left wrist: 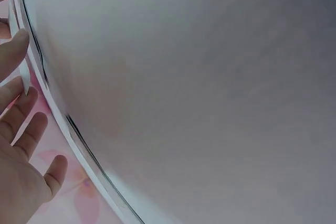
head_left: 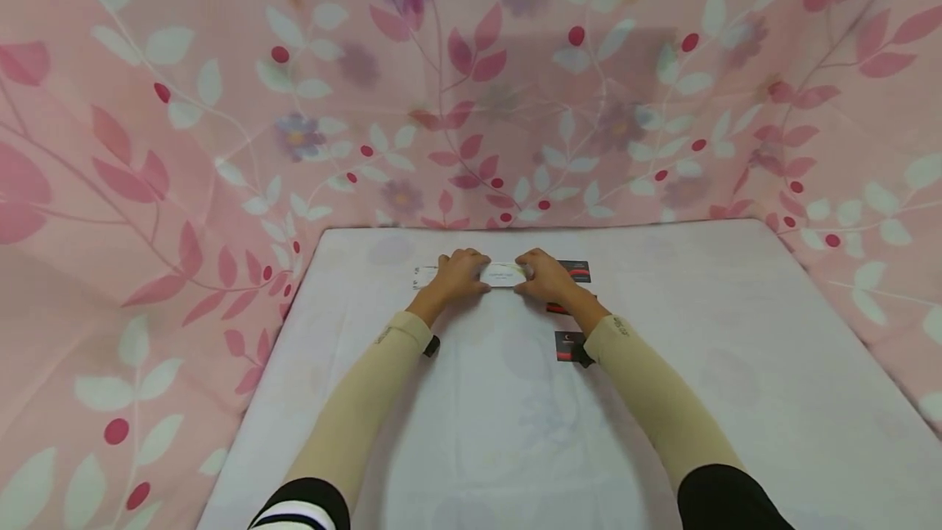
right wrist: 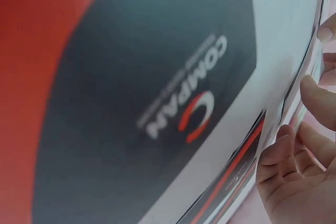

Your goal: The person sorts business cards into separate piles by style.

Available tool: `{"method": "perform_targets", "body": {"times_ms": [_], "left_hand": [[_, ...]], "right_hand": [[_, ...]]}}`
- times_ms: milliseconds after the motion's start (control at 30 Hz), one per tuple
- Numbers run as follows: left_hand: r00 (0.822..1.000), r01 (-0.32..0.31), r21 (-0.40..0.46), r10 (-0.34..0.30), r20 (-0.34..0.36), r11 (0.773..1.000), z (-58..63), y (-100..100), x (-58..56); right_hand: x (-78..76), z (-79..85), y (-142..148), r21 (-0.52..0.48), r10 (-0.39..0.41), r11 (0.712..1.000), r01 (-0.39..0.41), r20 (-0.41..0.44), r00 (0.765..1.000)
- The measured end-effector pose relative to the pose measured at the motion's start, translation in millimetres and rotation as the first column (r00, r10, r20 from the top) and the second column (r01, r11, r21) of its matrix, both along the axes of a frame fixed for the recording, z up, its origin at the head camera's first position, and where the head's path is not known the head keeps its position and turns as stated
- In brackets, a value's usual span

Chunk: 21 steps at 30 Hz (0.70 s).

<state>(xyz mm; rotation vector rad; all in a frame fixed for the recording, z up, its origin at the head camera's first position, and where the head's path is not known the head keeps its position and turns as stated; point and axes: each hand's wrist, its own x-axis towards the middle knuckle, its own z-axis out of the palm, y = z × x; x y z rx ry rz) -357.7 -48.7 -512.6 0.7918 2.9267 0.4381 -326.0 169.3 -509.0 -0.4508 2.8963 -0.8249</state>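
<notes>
A white business card (head_left: 503,275) with small print spans the gap between the two hands at the far middle of the table. My left hand (head_left: 458,275) pinches its left end between thumb and fingers. In the left wrist view, the card's thin edge (left wrist: 25,74) shows at the fingertips, and the little finger stands apart. At the card's other end, my right hand (head_left: 548,278) pinches with thumb and fingers. Partly covered by the left hand lies another white card (head_left: 424,276) with dark marks.
Black-and-red cards lie on the right: one behind the right hand (head_left: 579,271), one partly hidden under its wrist (head_left: 559,308), and a nearer card (head_left: 568,346) beside the right wrist strap. A white cloth covers the table (head_left: 500,432); a pink floral curtain (head_left: 471,105) hangs behind.
</notes>
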Motion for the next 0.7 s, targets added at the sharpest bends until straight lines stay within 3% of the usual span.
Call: {"method": "perform_targets", "body": {"times_ms": [700], "left_hand": [[0.996,-0.008,-0.032,0.011,0.083,0.999,1.6,0.8,-2.2]], "right_hand": [[-4.5,-7.7,-7.2,-0.009,-0.028,1.000,0.029,0.070,0.997]]}}
